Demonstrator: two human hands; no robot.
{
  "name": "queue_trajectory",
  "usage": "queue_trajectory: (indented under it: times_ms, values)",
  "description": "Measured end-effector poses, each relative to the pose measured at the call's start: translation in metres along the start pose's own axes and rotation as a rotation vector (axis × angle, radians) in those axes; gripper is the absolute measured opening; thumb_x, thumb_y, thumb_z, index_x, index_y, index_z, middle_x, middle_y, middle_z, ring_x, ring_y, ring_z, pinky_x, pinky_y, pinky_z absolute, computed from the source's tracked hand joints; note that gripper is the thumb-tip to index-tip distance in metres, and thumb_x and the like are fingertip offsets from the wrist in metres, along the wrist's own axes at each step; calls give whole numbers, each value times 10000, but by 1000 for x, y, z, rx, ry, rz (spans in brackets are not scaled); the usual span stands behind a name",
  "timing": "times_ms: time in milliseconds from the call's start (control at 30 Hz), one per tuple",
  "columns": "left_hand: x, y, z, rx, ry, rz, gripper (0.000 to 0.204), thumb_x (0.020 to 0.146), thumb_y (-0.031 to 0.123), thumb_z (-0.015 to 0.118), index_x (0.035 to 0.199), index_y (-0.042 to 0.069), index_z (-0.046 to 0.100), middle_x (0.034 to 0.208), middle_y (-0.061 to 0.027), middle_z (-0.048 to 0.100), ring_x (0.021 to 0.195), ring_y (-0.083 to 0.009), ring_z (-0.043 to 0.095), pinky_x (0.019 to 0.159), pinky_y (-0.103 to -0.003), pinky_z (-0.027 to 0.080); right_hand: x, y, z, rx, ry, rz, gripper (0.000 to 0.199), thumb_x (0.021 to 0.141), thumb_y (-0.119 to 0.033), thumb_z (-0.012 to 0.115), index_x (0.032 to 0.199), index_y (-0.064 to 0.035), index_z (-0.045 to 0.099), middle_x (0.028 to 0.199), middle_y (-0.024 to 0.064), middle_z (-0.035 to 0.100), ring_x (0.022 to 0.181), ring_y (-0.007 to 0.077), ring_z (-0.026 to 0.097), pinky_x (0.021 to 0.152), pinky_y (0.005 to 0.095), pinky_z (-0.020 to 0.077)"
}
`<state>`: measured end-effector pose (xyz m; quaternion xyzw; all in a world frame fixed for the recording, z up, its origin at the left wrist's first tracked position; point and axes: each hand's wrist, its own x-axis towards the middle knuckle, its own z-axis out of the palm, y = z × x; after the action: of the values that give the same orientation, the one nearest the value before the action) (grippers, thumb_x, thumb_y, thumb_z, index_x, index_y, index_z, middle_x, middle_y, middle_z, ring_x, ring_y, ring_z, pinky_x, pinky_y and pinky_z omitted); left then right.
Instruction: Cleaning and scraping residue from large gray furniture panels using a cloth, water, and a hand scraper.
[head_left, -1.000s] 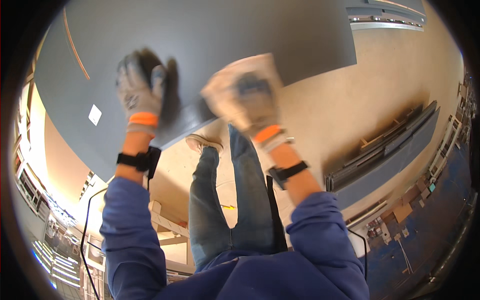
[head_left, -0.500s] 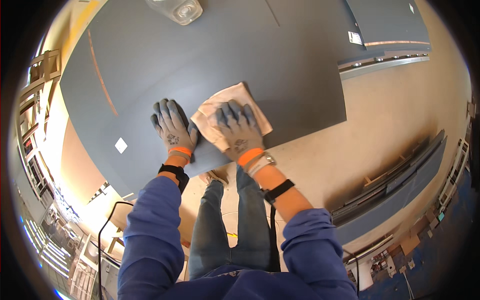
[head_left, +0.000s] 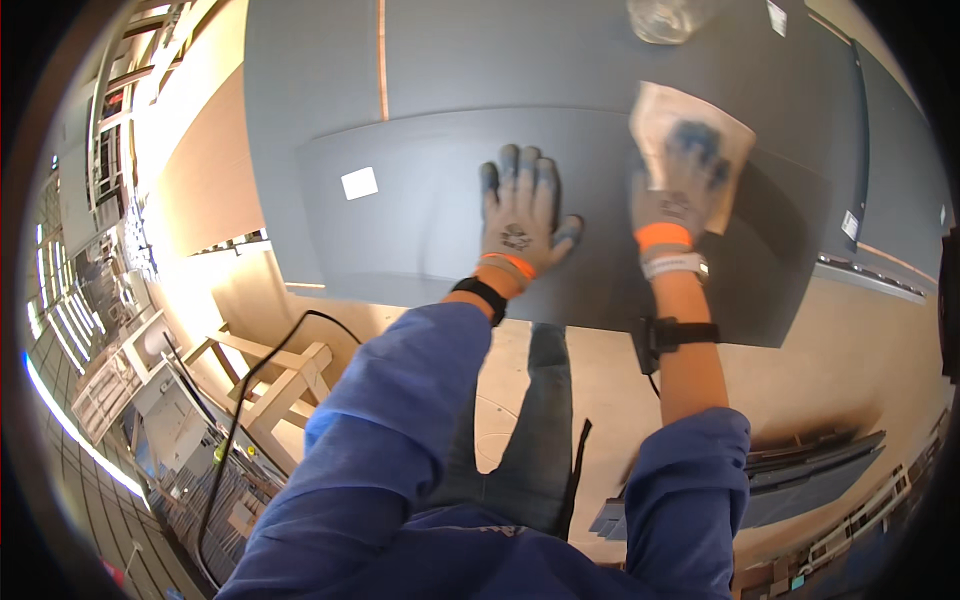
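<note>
Pale floor [head_left: 600,400] spreads below in the head view; dark panels [head_left: 810,485] lie on it at lower right; a wooden stand [head_left: 285,388] is at left, a black cable [head_left: 312,314] crossing in front; clear plastic [head_left: 668,20] sits by the upper edge, beyond the cloth [head_left: 680,104]; that cloth, pale peach, lies on a smooth blue-grey sheet [head_left: 430,150] with a white label [head_left: 360,183]; the left grip [head_left: 522,215] rests flat on the sheet, fingers spread; the right grip [head_left: 685,185] covers the cloth, too blurred to tell if it clasps it.

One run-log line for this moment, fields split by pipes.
left hand: open, flat on dark grey panel | right hand: on beige cloth atop panel | white label: left of left hand
</note>
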<state>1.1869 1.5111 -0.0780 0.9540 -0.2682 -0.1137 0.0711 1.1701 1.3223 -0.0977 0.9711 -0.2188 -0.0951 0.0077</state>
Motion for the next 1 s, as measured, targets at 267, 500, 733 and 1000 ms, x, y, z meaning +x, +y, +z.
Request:
queue_trajectory:
  times_ms: [267, 500, 733, 1000]
  values:
    - [-5, -7, 8, -187, -7, 82, 777, 776, 471, 538, 1325, -25, 304, 1411, -210, 220, 1303, -385, 205, 1063, -551, 110, 8, -4, 3, -174, -4, -112, 489, 827, -206, 496, 1286, -47, 442, 1359, 177, 386, 1278, 328, 333, 1083, 404, 245]
    - [-58, -115, -32, -535, 321, -91, 468, 747, 196, 614, 1136, -12, 458, 1221, -225, 439, 1145, -412, 402, 965, -497, 315, 7, -40, 7, -203, 114, 111, 424, 883, -343, 480, 1235, -110, 518, 1292, 124, 484, 1226, 301, 414, 1063, 411, 260]
    - [-198, -290, -47, -189, 332, -497, 467, 766, 155, 634, 1162, -25, 465, 1215, -237, 452, 1139, -403, 427, 952, -452, 360, -19, -334, -41, 152, -270, -451, 563, 841, -391, 454, 1351, -165, 378, 1416, 114, 316, 1338, 307, 219, 1111, 471, 104]
    - [-262, -323, -69, -367, 397, -857, 427, 833, 159, 608, 1178, -40, 453, 1211, -218, 468, 1134, -365, 451, 964, -414, 365, -145, -424, 2, 223, -306, -1260, 639, 832, -431, 460, 1355, -80, 350, 1419, 77, 311, 1307, 263, 256, 1113, 411, 125]
